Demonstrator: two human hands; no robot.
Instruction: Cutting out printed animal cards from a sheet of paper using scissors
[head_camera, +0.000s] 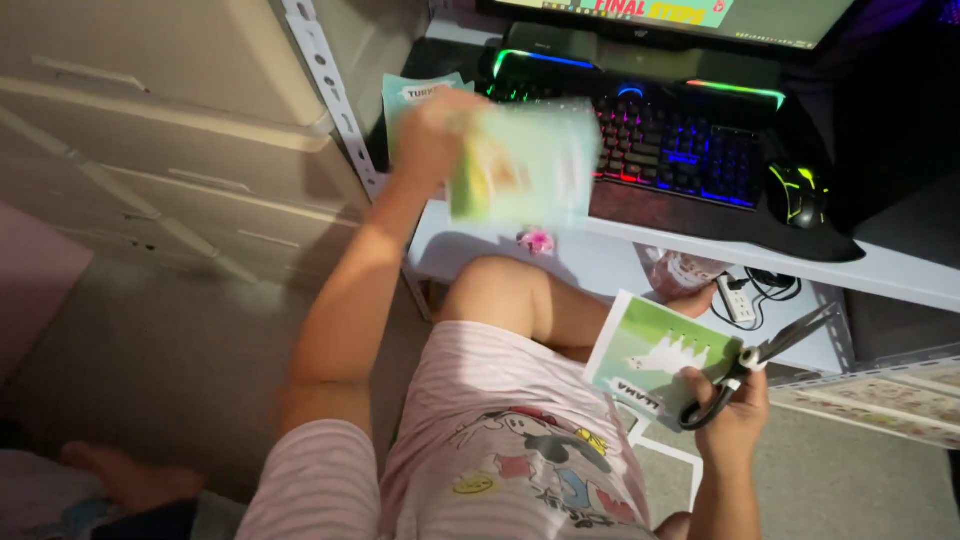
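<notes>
Scissors (760, 362) and glossy green card (655, 360) gripped by right hand (735, 410); left hand (430, 135) clutches blurred paper (520, 165).

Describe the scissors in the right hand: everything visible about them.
The scissors have dark, probably plastic loop handles and pale metal blades. The right hand grips the handles, fingers through a loop, along with a green picture card that lies against them. The blades stand slightly parted and point up and to the right, toward the white desk's edge. Nothing else touches them; the blade tips hang in the air.
</notes>
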